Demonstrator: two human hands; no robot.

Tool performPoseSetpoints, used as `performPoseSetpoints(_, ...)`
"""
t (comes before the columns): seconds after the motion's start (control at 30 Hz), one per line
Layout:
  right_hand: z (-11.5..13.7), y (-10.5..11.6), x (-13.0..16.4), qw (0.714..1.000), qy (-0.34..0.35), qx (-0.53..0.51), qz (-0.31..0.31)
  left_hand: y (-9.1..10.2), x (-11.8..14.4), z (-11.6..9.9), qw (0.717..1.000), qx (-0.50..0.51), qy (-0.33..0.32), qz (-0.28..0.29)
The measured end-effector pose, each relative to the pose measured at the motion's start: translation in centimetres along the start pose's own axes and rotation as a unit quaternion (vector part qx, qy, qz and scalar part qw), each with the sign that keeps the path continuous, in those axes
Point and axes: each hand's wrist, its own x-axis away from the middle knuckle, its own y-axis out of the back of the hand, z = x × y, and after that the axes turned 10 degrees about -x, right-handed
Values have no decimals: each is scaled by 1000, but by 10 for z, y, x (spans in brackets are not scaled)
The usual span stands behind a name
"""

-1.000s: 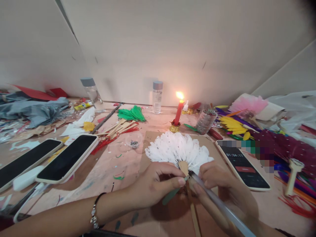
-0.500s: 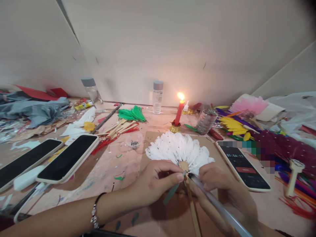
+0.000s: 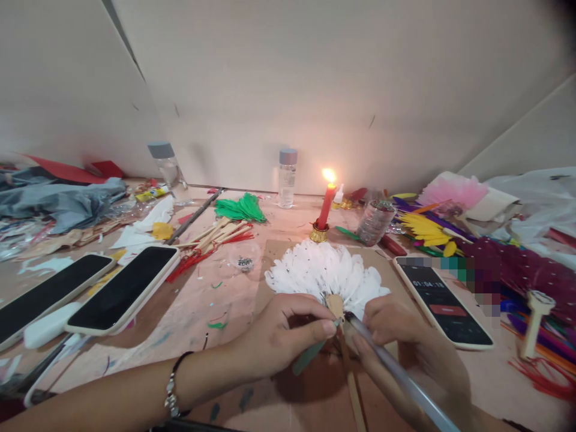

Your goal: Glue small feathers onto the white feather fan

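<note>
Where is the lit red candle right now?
The lit red candle stands at the middle back of the table in the head view, just behind the white feather fan, between a clear bottle and a glitter jar.

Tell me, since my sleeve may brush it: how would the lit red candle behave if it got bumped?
The red candle is tall and thin on a small gold holder, so it would probably tip easily. Being round, it may roll once down. Its flame is burning close to the white feather fan, so a fall toward it looks risky.
</note>
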Motion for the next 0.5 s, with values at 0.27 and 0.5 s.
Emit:
performPoseSetpoints(0.27, 9, 4, 10, 996, -49, -53, 52, 1, -2, 2, 995, -51, 36, -80)
performPoseSetpoints(0.5, 4, -1, 22, 968, -158, -114, 155, 3, -10, 7, 979, -109, 50, -167)
